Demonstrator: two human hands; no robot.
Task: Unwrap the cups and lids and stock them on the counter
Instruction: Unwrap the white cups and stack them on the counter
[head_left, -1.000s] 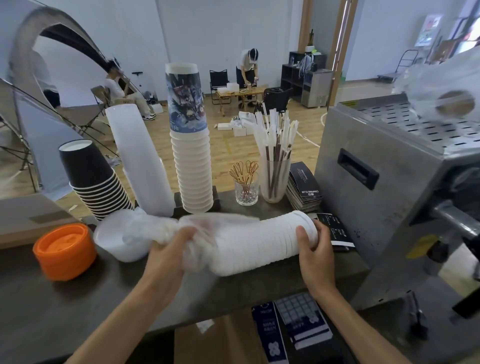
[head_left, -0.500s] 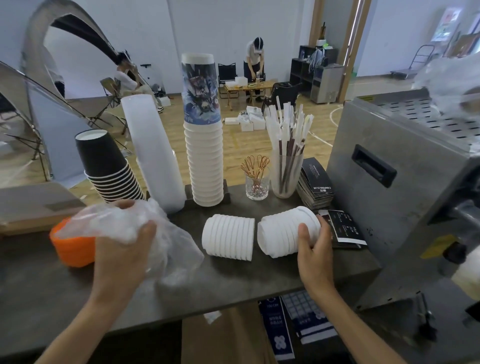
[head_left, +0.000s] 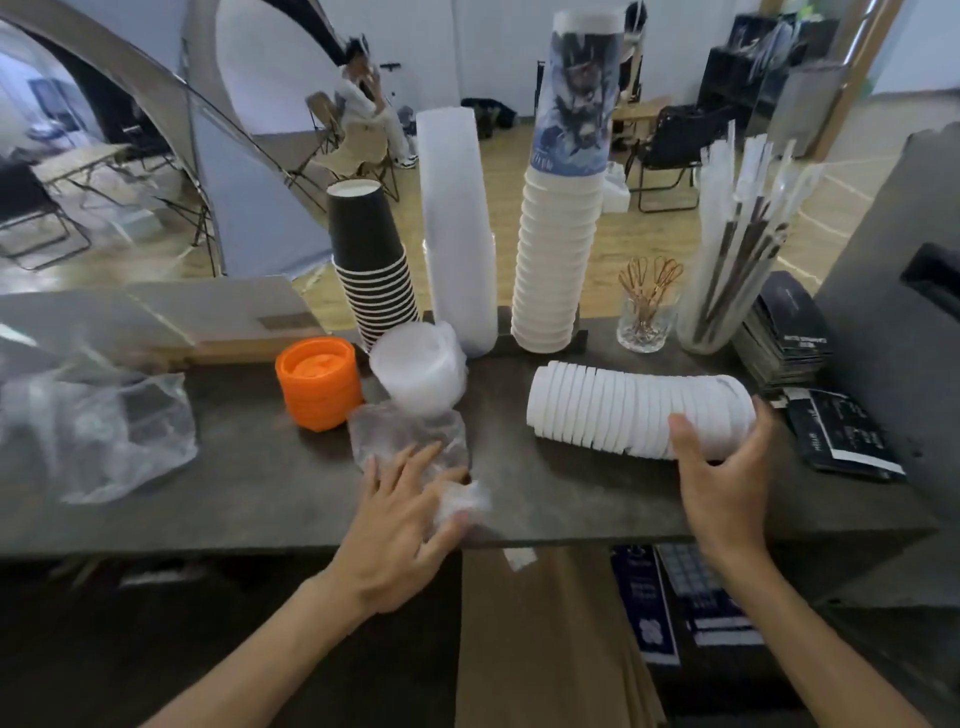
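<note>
Lid halves (head_left: 634, 408) rejoined into one row; both hands' fingers spread, released.

Three upright cup stacks (head_left: 563, 218), perhaps three lid stacks (head_left: 623, 408), two loose wrappers (head_left: 98, 431).

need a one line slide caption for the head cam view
Right hand steadies a lying row of white lids while left hand presses crumpled plastic wrap.

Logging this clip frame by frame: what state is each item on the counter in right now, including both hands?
white lid stack: unwrapped, lying on its side
clear lid sleeve: wrapped
orange lids: stacked upright
empty bag: discarded, crumpled
black cups: stacked upright
left hand: on the sleeve's plastic
right hand: open, at the lid stack's end
</note>
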